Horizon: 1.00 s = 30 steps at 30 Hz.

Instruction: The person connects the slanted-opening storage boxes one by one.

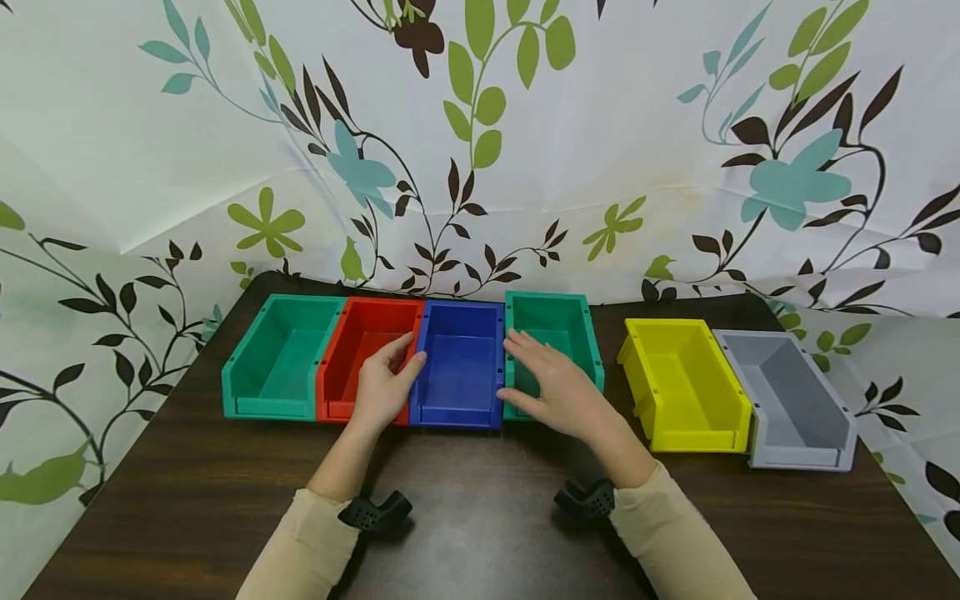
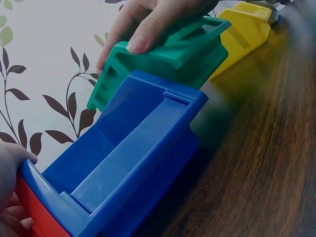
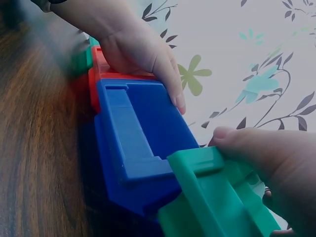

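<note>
A row of open-front plastic bins stands on the table. My left hand (image 1: 384, 385) is at the seam between the red bin (image 1: 339, 392) and the blue bin (image 1: 459, 367). Its thumb lies along the blue wall while its fingers reach into the red side, pinching the adjoining walls. To the right, my right hand (image 1: 558, 387) grips the left wall of a green bin (image 1: 573, 321), thumb on the rim (image 3: 197, 155) and fingers over the inside. That bin stands close beside the blue one, and its lower part is partly hidden by the hand.
Another green bin (image 1: 281, 354) stands at the row's left end, against the red one. Farther right, past a gap, a yellow bin (image 1: 686, 383) and a grey bin (image 1: 798, 404) stand angled side by side. A patterned cloth (image 1: 420, 100) hangs behind the dark wooden table (image 1: 465, 517).
</note>
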{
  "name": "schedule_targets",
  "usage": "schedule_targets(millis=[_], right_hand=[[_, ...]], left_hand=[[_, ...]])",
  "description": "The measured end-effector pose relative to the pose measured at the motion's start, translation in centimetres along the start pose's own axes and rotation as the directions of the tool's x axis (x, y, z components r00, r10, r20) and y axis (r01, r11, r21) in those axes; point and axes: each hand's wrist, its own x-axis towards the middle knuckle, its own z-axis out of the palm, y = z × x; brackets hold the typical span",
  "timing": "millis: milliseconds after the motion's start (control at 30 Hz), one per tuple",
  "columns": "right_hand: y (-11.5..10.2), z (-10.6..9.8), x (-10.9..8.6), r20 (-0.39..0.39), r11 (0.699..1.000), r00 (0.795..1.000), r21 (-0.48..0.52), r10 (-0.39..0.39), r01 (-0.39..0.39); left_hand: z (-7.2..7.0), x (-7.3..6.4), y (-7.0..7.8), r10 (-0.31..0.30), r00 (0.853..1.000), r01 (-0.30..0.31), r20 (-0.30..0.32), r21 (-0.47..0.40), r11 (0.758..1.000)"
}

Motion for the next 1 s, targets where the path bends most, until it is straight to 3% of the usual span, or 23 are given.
schedule_targets(millis=[1000], right_hand=[[0.46, 0.82, 0.14, 0.024, 1.0, 1.0, -0.019, -0.019, 0.019]], left_hand=[[0.0, 0.07, -0.07, 0.015, 1.0, -0.015, -0.001, -0.007, 1.0]])
